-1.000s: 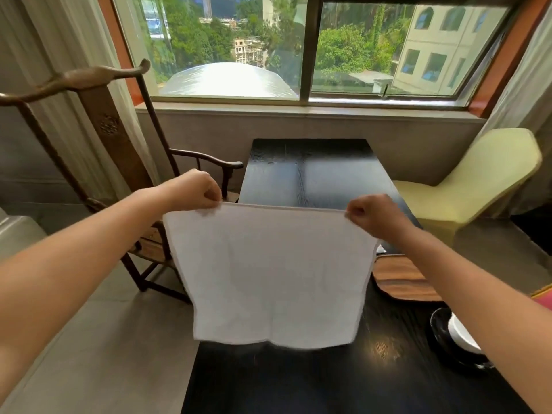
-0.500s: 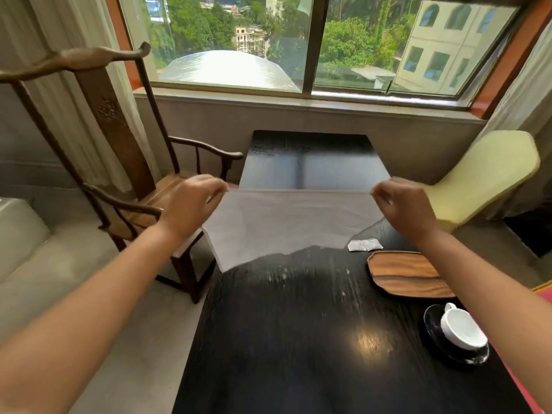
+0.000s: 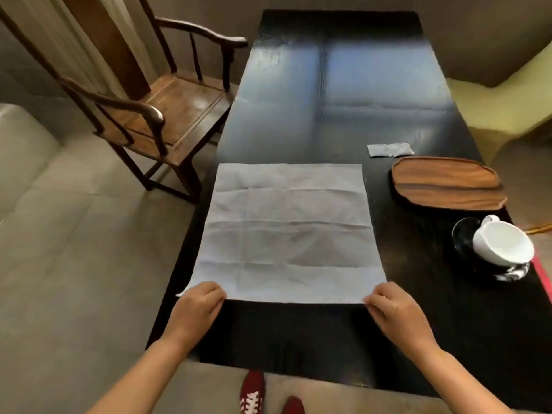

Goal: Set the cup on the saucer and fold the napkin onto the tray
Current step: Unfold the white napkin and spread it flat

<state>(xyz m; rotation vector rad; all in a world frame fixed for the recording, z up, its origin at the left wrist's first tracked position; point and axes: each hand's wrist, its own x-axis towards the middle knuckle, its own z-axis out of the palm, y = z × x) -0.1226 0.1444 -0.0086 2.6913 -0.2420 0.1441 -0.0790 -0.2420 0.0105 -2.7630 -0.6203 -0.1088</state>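
A white napkin [image 3: 286,231] lies spread flat on the black table [image 3: 328,100], creased in a grid. My left hand [image 3: 198,306] pinches its near left corner, which juts a little over the table's left edge. My right hand [image 3: 394,312] pinches the near right corner. An oval wooden tray [image 3: 446,182] lies to the right of the napkin with nothing on it. Nearer me on the right, a white cup [image 3: 503,242] sits tilted on a black saucer [image 3: 466,234], handle pointing away.
A small white packet [image 3: 389,150] lies just beyond the tray. A dark wooden armchair [image 3: 167,112] stands at the table's left side. A yellow-green chair [image 3: 507,103] is at the far right. My red shoes [image 3: 252,392] show below the table's near edge.
Both hands brought the napkin down from hanging in the air and laid it flat on the table. The camera has tipped downward, so the window is out of view.
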